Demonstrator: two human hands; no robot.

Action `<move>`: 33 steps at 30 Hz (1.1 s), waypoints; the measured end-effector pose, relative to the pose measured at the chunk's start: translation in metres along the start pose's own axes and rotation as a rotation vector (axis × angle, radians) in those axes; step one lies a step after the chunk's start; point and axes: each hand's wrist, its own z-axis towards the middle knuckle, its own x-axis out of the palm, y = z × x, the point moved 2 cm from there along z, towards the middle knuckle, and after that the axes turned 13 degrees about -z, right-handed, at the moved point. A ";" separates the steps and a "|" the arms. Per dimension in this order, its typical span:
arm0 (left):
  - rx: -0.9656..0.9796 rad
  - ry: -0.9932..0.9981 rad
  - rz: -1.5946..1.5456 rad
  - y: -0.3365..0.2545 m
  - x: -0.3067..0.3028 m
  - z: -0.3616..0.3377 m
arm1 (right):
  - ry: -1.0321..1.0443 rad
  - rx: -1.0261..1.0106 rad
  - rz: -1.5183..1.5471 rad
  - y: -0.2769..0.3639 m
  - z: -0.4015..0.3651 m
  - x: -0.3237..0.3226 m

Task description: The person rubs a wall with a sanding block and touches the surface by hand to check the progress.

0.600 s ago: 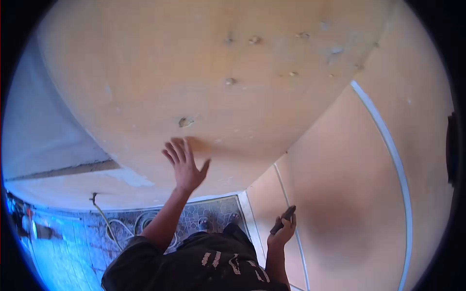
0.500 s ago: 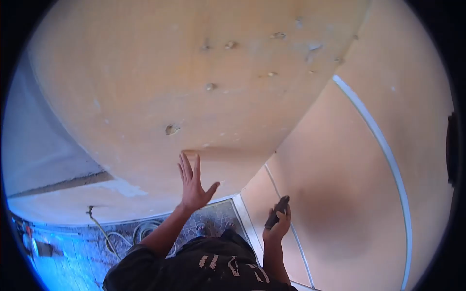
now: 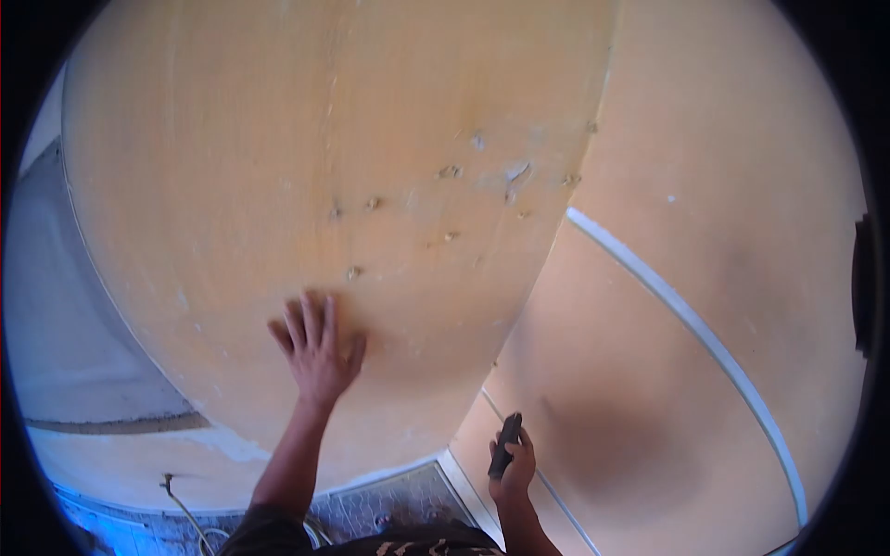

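Observation:
My left hand [image 3: 322, 363] has its fingers spread against the yellowish wall [image 3: 222, 204], just below a small plugged hole [image 3: 353, 272]. It appears to touch the surface and holds nothing. Lower and to the right, my right hand [image 3: 519, 466] is wrapped round a dark, narrow, oblong object [image 3: 505, 447], held upright near the side wall [image 3: 603, 371]. The kind of object cannot be made out. Above my left hand the wall has several other holes and a grey scraped patch [image 3: 515, 181].
A white conduit strip [image 3: 691, 320] curves down the right wall; a thinner strip [image 3: 561, 500] runs lower. A tap [image 3: 167, 480] with a hose stands out at lower left. Below are a door-like frame [image 3: 468, 496] and patterned floor tiles [image 3: 399, 496].
The view has tilted upward, so the wall marks sit lower. My left hand has moved up and left along the wall, reaching the plugged hole. My right hand still grips the dark object.

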 end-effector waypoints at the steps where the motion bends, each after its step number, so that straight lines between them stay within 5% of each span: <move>1: -0.011 0.068 0.002 -0.001 0.007 -0.013 | 0.007 0.035 0.014 -0.008 0.006 -0.006; 5: 0.054 0.358 0.057 0.001 0.045 -0.084 | -0.021 0.110 0.019 -0.017 0.019 -0.007; 8: -0.020 0.546 -0.197 -0.024 -0.007 -0.065 | 0.013 0.095 0.036 -0.018 0.029 -0.010; 11: 0.084 0.088 0.039 0.007 -0.046 0.003 | 0.014 0.069 0.031 -0.003 0.034 -0.001; 14: 0.120 -0.126 0.108 0.006 -0.119 0.118 | 0.026 0.044 0.033 -0.007 0.046 -0.004; 24: 0.445 -0.243 0.395 -0.065 -0.149 0.307 | 0.322 0.114 0.183 -0.053 0.074 0.000; 33: 0.581 -0.332 0.395 -0.146 -0.086 0.365 | 0.171 0.175 0.124 -0.066 0.076 -0.021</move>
